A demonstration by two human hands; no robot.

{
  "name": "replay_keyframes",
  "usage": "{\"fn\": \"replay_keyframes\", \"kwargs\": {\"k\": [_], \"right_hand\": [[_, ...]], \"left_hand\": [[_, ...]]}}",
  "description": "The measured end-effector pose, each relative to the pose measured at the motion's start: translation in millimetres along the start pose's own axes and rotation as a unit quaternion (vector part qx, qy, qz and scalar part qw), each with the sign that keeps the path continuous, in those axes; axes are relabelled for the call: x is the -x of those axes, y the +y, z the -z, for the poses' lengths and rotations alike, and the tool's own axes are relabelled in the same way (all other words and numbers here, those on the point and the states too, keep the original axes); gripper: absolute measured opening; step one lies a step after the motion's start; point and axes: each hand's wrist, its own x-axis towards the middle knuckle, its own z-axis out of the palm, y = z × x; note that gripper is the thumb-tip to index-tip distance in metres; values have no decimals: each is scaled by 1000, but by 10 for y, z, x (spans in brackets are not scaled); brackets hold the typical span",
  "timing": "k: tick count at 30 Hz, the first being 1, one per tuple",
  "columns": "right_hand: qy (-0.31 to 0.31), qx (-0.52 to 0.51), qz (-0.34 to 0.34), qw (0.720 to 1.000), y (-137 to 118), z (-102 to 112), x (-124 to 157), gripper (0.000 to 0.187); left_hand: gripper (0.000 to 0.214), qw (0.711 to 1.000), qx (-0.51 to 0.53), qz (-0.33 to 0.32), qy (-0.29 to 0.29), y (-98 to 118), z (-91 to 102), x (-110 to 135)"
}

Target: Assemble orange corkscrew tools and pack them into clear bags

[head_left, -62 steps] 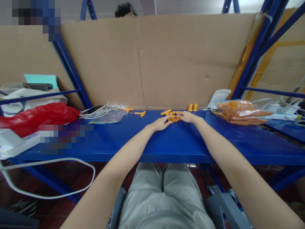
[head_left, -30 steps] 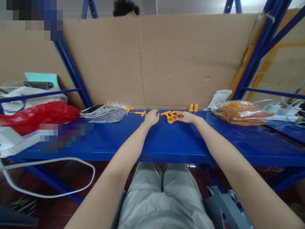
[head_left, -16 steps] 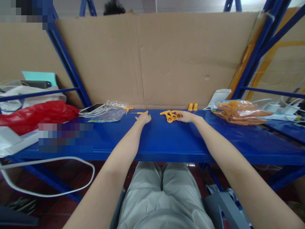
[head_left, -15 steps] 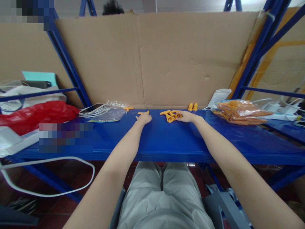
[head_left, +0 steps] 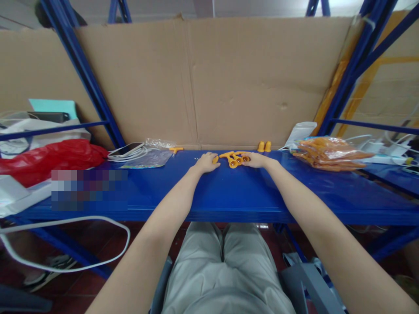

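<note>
My left hand [head_left: 205,162] is closed around a yellow-handled corkscrew [head_left: 215,159], its handle showing at the fingers and a bit of the spiral behind the hand. Just to the right lies a cluster of yellow T-handled pieces [head_left: 233,163] with round, cup-like open ends facing me. My right hand [head_left: 255,159] has its fingers closed at the right end of this cluster, on the rightmost piece. Another yellow corkscrew [head_left: 176,149] lies farther left near the cardboard. Two small yellow caps [head_left: 264,146] stand upright behind my right hand.
A blue shelf top [head_left: 235,192] carries everything, backed by a cardboard panel [head_left: 242,83]. At left are a phone with a white cable [head_left: 131,152], a clear plastic bag [head_left: 152,158] and a red bag [head_left: 55,159]. Bagged orange pieces [head_left: 330,152] lie at right.
My left hand has moved right with the corkscrew, closer to the cluster of yellow pieces. My right hand has stayed in place.
</note>
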Motion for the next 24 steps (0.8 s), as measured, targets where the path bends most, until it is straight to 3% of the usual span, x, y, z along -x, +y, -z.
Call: {"fn": "replay_keyframes", "kwargs": {"k": [3, 9, 14, 19, 24], "right_hand": [[4, 5, -3, 1000, -15, -1, 5, 37], [-11, -19, 0, 1000, -13, -5, 12, 33], [-2, -13, 6, 1000, 15, -10, -2, 36], [-5, 1, -10, 1000, -16, 7, 12, 35], [-15, -15, -10, 1000, -43, 31, 33, 39]], "left_hand": [[47, 999, -13, 7, -43, -10, -52, -18], [38, 999, -37, 13, -19, -33, -77, -54], [46, 999, -51, -4, -8, -36, -96, -66], [61, 997, 30, 7, 74, 57, 2, -34], [73, 975, 102, 59, 188, 104, 171, 23]]}}
